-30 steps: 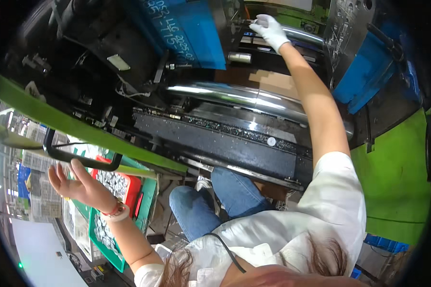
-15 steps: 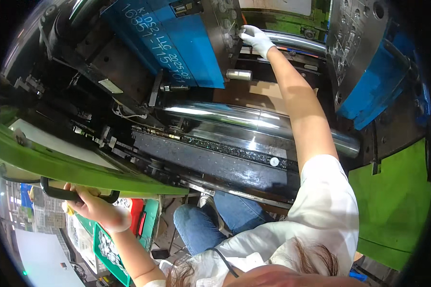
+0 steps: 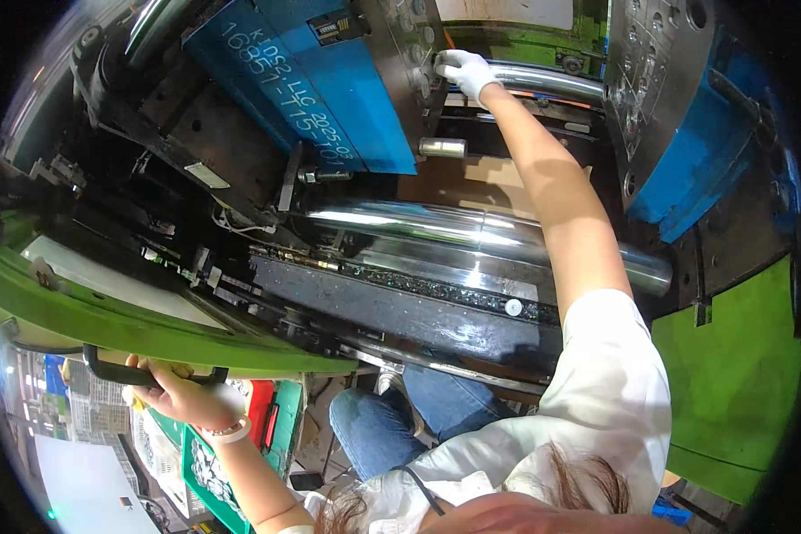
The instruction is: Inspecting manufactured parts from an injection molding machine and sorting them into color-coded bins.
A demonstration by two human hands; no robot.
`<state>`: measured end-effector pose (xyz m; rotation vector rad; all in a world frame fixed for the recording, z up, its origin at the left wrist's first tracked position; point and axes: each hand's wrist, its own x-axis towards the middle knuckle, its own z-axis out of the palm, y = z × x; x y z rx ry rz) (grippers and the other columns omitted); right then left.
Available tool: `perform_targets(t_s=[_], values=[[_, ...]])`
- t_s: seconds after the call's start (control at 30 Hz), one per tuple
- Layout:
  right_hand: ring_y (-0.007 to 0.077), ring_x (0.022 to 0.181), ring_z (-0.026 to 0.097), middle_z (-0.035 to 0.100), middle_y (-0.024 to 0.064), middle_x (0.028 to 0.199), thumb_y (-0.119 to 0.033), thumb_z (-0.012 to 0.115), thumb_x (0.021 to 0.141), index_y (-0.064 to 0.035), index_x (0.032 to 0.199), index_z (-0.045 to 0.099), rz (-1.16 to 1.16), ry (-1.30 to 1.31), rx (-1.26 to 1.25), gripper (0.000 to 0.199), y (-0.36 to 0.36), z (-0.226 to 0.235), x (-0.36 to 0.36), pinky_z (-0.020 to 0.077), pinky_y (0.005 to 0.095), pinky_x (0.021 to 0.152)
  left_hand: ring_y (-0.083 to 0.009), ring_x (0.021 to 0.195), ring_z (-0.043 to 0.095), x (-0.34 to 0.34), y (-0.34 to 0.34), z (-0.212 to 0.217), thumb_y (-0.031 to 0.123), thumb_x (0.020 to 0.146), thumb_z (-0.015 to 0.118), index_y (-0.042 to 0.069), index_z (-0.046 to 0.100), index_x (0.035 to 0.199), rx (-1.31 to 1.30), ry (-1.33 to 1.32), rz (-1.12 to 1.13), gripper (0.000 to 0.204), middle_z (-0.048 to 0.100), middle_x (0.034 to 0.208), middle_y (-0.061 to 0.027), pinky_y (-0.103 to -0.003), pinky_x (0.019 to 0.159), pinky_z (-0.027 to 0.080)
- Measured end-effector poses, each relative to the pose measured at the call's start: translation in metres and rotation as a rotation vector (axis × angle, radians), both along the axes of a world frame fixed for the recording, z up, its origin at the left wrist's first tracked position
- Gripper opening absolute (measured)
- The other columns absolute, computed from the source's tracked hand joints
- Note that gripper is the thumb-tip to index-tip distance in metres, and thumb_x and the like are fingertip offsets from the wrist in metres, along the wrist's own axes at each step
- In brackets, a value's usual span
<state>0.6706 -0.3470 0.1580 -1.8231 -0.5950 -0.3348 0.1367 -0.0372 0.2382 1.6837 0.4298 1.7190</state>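
Observation:
My bare left hand (image 3: 180, 396) is wrapped round the black handle (image 3: 120, 367) of a green machine door (image 3: 165, 331) at the lower left. Stretched far forward, my right hand (image 3: 465, 75) wears a white glove. Its curled fingertips touch the steel face (image 3: 409, 53) of the left blue mould half (image 3: 343, 102), among rounded cavities. Whatever those fingers pinch, if anything, is hidden. Across the gap at the right stands the other mould half (image 3: 690, 133), its face also full of cavities.
Thick shiny tie bars (image 3: 418, 221) cross the machine below my right arm. A small white disc (image 3: 513, 307) lies on the dark ledge nearer me. Beside my left forearm are a green tray (image 3: 206, 472) of small pale parts and a red bin (image 3: 260, 405).
My right hand has shifted slightly left and closer against the mould face. The left hand keeps its hold on the handle, and the whole view has moved a little.

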Motion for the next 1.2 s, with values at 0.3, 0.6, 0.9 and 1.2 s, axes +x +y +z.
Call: perform_targets(t_s=[0.3, 0.6, 0.9, 1.2], values=[[0.0264, 0.101, 0.063, 0.067, 0.0092, 0.108, -0.031, 0.064, 0.081, -0.0118, 0.108, 0.067, -0.241, -0.109, -0.093, 0.033, 0.01, -0.01, 0.004, 0.0476, 0.0341, 0.09, -0.0061, 0.064, 0.043, -0.003, 0.004, -0.003, 0.013, 0.094, 0.049, 0.0, 0.051, 0.12, -0.015, 0.006, 0.007, 0.029, 0.055, 0.095, -0.0034, -0.021, 0.052, 0.033], [0.0328, 0.104, 0.059, 0.064, 0.0128, 0.11, -0.031, 0.058, 0.082, -0.0162, 0.107, 0.067, -0.359, -0.118, -0.296, 0.031, 0.017, 0.001, -0.002, 0.0469, 0.04, 0.09, -0.0028, 0.052, 0.031, 0.007, 0.0, -0.001, 0.012, 0.095, 0.05, 0.002, 0.053, 0.118, 0.103, -0.055, 0.076, 0.025, 0.043, 0.068, 0.0068, -0.02, 0.047, 0.026], [0.0377, 0.105, 0.058, 0.063, 0.0216, 0.109, -0.022, 0.05, 0.087, -0.0042, 0.117, 0.057, -0.429, -0.118, -0.222, 0.036, 0.013, 0.024, -0.049, 0.0454, 0.0411, 0.09, -0.0101, 0.066, 0.047, -0.003, 0.01, -0.003, 0.008, 0.092, 0.051, -0.002, 0.05, 0.12, 0.07, -0.01, -0.061, 0.03, 0.053, 0.083, -0.0055, -0.024, 0.059, 0.042], [0.0277, 0.081, 0.061, 0.063, 0.0125, 0.085, -0.018, 0.059, 0.083, -0.0093, 0.094, 0.065, -0.066, -0.47, 0.039, 0.015, -0.033, -0.018, -0.455, 0.0511, 0.0381, 0.071, -0.0278, 0.089, 0.06, 0.001, 0.056, -0.015, 0.023, 0.086, 0.058, -0.007, 0.048, 0.118, 0.447, 0.236, 0.423, 0.045, 0.058, 0.106, -0.0203, -0.04, 0.077, 0.052]])
